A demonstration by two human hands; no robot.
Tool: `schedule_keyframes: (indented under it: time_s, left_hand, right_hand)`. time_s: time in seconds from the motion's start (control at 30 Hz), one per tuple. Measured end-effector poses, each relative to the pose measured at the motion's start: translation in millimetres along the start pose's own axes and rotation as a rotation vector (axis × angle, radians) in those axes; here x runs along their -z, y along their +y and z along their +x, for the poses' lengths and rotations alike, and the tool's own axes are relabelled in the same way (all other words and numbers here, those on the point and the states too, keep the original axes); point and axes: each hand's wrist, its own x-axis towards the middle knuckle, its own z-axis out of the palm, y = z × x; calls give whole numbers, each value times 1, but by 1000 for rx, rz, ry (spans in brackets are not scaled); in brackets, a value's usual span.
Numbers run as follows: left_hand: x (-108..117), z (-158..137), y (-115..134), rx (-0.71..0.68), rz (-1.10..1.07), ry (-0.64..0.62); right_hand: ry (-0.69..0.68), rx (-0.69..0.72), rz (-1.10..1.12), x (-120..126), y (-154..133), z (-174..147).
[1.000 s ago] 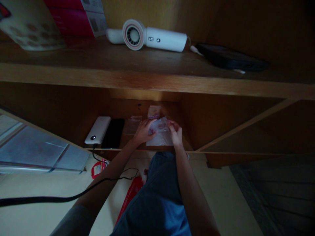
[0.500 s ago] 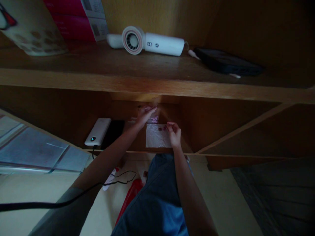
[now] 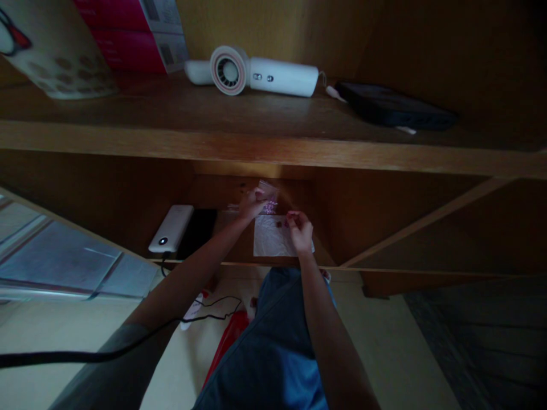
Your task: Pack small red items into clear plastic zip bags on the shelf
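Note:
On the lower shelf, my left hand (image 3: 251,206) has its fingers closed on the edge of a small clear plastic bag (image 3: 269,191). Pink-purple beads (image 3: 269,207) gather at the bottom of this bag. My right hand (image 3: 301,232) is pinched over the right part of a white tissue sheet (image 3: 265,242). Something small and pinkish shows at its fingertips, too small to name. Just left of those fingers, a small dark brown piece (image 3: 279,224) lies on the sheet.
A white power bank (image 3: 171,228) with a black cable stands left, beside a flat black object (image 3: 200,228). The upper shelf (image 3: 256,142) overhangs my hands, carrying a handheld fan (image 3: 282,76), a phone (image 3: 393,105), pink boxes (image 3: 128,51) and a cup (image 3: 64,62).
My left hand has come down and nearer, its fingers curling from stretched out to closed at the bag, which now shows more fully. The right hand remains over the sheet, shifted slightly left.

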Motion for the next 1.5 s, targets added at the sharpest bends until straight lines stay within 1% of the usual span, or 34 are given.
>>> schedule_keyframes:
  time_s: [0.13, 0.27, 0.33, 0.37, 0.47, 0.57, 0.63, 0.77, 0.9, 1.03, 1.27, 1.33, 1.37, 1.43, 1.5]
  left_hand:
    - [6, -7, 2, -69, 310, -60]
    - [18, -12, 6, -150, 445, -63]
    - [31, -12, 6, -184, 482, -78]
    - [39, -11, 6, -182, 503, -86]
    - [65, -10, 2, -153, 573, -169]
    - [86, -19, 0, -136, 691, -229]
    - [94, -30, 1, -127, 770, -261]
    - [97, -54, 1, -157, 938, -226]
    - [94, -63, -3, -177, 1029, -231]
    - [93, -63, -3, -187, 1040, -223]
    - [98, -65, 5, -167, 1029, -191]
    - [100, -65, 9, -214, 1025, -179]
    - [101, -66, 11, -264, 1017, -179]
    - [101, -67, 17, -412, 981, -208]
    - [100, -69, 24, -581, 920, -287]
  right_hand:
    - [-8, 7, 4, -1, 4, 1]
    - [-7, 11, 9, 0, 8, 1]
    - [0, 6, 7, 1, 8, 1]
    - [2, 4, 11, 1, 8, 1]
    - [6, 2, 45, 2, 7, 0]
    - [8, -6, 74, 3, 5, -1]
    - [11, -12, 73, 3, 4, -2]
    - [15, -18, 52, 4, 2, -4]
    - [25, -4, -1, 6, 3, -5]
    - [12, -16, 4, 7, 5, -6]
    - [3, -26, 8, 8, 6, -7]
    - [1, -29, 8, 8, 6, -7]
    - [-2, -33, 13, 7, 6, -6]
    - [-11, -42, 38, 6, 5, -6]
    - [-26, -41, 73, 4, 3, -6]
